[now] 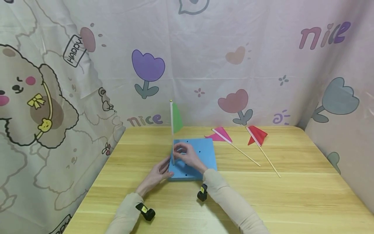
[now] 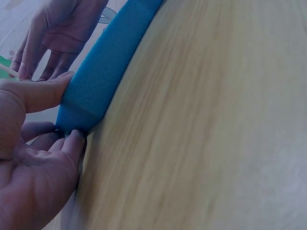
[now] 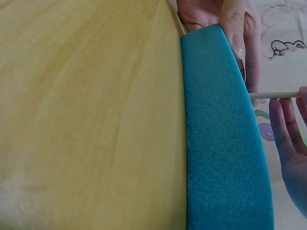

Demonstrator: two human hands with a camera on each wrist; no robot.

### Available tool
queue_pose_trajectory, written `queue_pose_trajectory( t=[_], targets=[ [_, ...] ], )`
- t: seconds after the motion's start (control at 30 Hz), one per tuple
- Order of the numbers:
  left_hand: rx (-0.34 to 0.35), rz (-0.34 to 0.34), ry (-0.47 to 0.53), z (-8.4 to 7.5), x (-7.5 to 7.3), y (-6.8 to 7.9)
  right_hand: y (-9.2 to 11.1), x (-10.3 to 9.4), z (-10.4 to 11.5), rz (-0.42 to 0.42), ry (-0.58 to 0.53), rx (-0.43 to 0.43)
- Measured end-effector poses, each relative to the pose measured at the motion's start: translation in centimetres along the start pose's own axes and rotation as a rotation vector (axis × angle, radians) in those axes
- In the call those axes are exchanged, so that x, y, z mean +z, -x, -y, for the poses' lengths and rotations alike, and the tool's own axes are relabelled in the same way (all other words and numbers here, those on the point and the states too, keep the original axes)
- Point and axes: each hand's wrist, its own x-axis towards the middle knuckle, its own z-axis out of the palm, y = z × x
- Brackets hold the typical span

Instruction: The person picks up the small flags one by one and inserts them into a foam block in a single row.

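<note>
A small green flag (image 1: 177,118) on a thin stick (image 3: 268,95) stands upright at the left part of a blue foam block (image 1: 206,159). The stick's lower end meets the block's top face, which has several small dark holes. My right hand (image 1: 189,156) pinches the stick low down, over the block. With the thumb on top and the fingers along the side and lower edge, my left hand (image 1: 155,178) grips the block's near left corner. In the left wrist view the foam block (image 2: 108,62) shows between that thumb and fingertips.
To the right of the block a pink flag (image 1: 223,133) lies on the wooden table (image 1: 292,201), its stick slanting toward me. Farther right lies a red flag (image 1: 259,134), also on a stick. A printed cloth (image 1: 187,65) hangs behind the table and along its sides.
</note>
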Motion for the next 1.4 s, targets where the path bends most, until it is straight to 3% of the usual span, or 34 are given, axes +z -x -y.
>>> queue_pose_trajectory(
  t=[0.57, 0.9, 1.13, 1.4],
  targets=[
    [-0.009, 0.004, 0.011, 0.0, 0.0, 0.1, 0.4, -0.1, -0.4, 0.041, -0.015, 0.014],
    [-0.009, -0.008, -0.036, 0.1, 0.0, 0.1, 0.6, -0.4, -0.7, 0.035, -0.017, 0.047],
    [-0.015, -0.011, -0.056, 0.1, 0.0, 0.2, 0.5, -0.7, -3.2, 0.034, -0.01, 0.084],
    [-0.03, -0.022, -0.051, -0.1, 0.0, 0.3, 1.6, -1.7, 0.4, 0.054, -0.061, 0.082]
  ],
)
